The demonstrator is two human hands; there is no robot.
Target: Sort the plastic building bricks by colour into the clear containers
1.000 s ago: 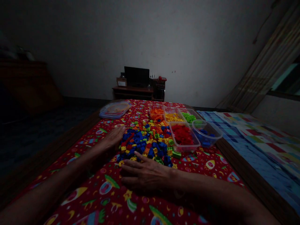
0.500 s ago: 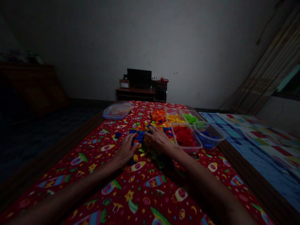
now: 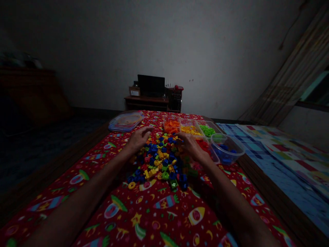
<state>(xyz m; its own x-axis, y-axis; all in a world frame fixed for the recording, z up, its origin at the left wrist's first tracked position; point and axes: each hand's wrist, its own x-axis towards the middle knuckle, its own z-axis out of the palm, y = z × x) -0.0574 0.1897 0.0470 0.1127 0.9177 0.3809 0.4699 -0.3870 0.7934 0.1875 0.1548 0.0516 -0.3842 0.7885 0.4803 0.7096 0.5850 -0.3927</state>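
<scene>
A loose pile of small toy building blocks [image 3: 159, 157] in blue, yellow, red and green lies on the red patterned tablecloth [image 3: 154, 219]. Over the pile's left far edge is my left hand [image 3: 139, 139], its fingers apart and curved, with nothing visible in it. At the right side my right hand [image 3: 189, 144] hovers with fingers extended toward the left, open, and no block shows in it. Just beyond that hand, a clear box of red blocks [image 3: 204, 145] is partly covered by it. Some blocks lie in the shadow under my right hand.
Clear containers hold orange blocks [image 3: 171, 126], yellow blocks [image 3: 190, 130], green blocks [image 3: 207, 130] and blue blocks [image 3: 224, 151], at the back right. Stacked plastic lids [image 3: 125, 121] lie at the far left. A monitor [image 3: 151, 85] stands by the wall; a bed [image 3: 282, 147] is on the right.
Both hands have moved apart and lifted off the blocks, the left one away to the left, the right one to the right. More blocks now lie spread nearer to me.
</scene>
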